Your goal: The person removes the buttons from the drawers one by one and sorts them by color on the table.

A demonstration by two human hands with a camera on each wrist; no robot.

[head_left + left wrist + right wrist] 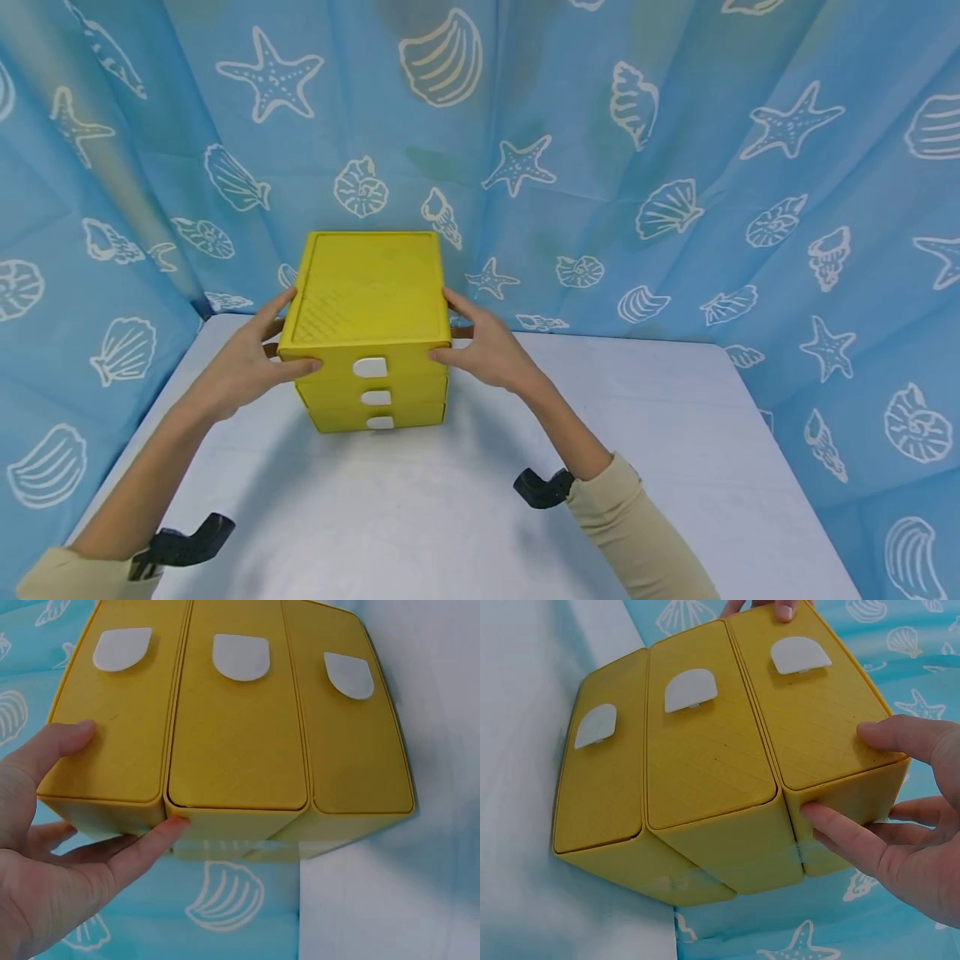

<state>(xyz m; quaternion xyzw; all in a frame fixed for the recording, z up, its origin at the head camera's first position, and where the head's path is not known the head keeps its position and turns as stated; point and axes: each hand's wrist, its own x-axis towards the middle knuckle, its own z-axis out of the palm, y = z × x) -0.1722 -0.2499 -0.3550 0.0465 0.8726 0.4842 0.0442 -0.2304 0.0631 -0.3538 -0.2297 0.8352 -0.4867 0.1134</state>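
A yellow three-drawer storage box (371, 287) stands toward the back left of the table, its drawers stacked and their white tabs facing me. At its left side, my left hand (243, 362) grips the upper corner, thumb on the top drawer's front and the other fingers along the side. My right hand (487, 346) holds the opposite upper corner in the same way. In the left wrist view, the left index fingertip lies by the seam below the top drawer (120, 750). All three drawers look closed in the right wrist view, including the bottom drawer (604, 787).
A white-covered table (600, 417) lies under the box. Behind it and on both sides hangs a blue curtain (570, 167) printed with white shells and starfish. Black wrist devices (183, 542) are strapped over the beige sleeves (637, 533).
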